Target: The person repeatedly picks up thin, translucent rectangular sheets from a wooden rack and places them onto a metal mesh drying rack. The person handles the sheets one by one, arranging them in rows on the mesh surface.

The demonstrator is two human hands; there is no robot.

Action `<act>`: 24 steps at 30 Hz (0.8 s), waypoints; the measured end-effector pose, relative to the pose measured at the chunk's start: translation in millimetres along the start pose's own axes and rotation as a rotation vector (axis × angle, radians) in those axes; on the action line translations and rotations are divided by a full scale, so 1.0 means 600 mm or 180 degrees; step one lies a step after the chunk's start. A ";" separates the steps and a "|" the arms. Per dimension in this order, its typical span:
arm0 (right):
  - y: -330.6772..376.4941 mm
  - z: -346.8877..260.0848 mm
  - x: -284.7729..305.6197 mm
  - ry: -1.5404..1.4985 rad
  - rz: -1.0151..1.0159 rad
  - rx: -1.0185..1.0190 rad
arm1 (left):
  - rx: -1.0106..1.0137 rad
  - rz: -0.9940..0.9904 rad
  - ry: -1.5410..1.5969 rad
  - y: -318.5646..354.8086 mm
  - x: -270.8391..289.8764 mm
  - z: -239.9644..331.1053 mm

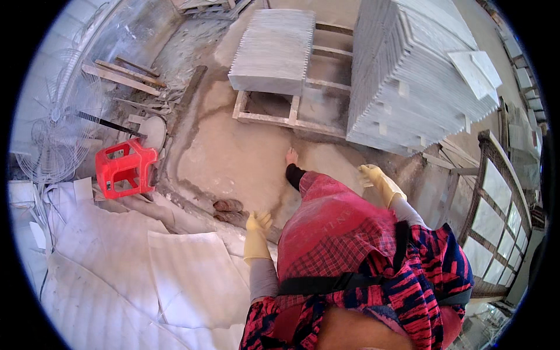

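My left hand point(258, 223), in a yellow rubber glove, hangs low beside my apron with its fingers loosely apart and nothing in them. Below it on the floor is a pair of dark brown, worn-looking objects point(228, 211), perhaps shoes. Out to my other side, my right hand point(374, 178) wears a matching glove; its fingers are slightly bent and apart, and it holds nothing. The nearest large thing to it is a tall stack of pale grey slabs point(402, 93) ahead. One foot point(291, 156) shows in front of my red apron point(326, 233).
A lower stack of slabs point(274, 49) stands on a wooden pallet point(291, 121) ahead. To the left are a red plastic stool point(127, 169), a large fan point(55, 125) and loose planks point(122, 79). Pale sheets point(186, 274) lie near left. A framed rack point(496, 210) stands at right.
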State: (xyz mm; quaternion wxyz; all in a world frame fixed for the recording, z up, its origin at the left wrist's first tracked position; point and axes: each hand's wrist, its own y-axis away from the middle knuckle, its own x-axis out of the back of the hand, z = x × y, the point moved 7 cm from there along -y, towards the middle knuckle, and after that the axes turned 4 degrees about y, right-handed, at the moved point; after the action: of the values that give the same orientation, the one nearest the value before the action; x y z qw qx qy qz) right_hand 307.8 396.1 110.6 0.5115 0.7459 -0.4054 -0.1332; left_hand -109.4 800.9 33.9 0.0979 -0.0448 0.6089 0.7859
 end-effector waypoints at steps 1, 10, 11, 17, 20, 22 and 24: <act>-0.020 -0.017 -0.005 -0.0010 0.0033 0.0021 | -0.0051 -0.0028 0.0079 -0.012 -0.030 0.037; -0.154 -0.197 -0.133 -0.0198 -0.0038 -0.0174 | -0.0220 -0.0076 -0.0667 -0.138 -0.208 0.327; -0.165 -0.214 -0.148 -0.0212 -0.0045 -0.0250 | -0.0284 -0.0006 -0.0874 -0.141 -0.243 0.354; -0.200 -0.356 -0.228 0.0068 -0.0377 -0.0086 | -0.0563 0.0000 -0.1407 -0.210 -0.390 0.458; -0.208 -0.405 -0.263 -0.0050 -0.0369 -0.0063 | -0.0585 -0.0076 -0.1508 -0.226 -0.456 0.489; -0.215 -0.428 -0.269 -0.0181 -0.0249 -0.0057 | -0.0604 -0.0187 -0.1640 -0.228 -0.501 0.512; -0.255 -0.407 -0.275 -0.0179 -0.0078 -0.0068 | -0.0538 -0.0253 -0.1796 -0.245 -0.516 0.520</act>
State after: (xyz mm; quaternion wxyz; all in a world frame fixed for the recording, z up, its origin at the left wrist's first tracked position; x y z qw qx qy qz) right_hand 424.3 700.7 49.6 0.5061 0.7412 -0.4091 -0.1647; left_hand 238.7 1106.6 32.9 0.2898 0.1436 0.4878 0.8108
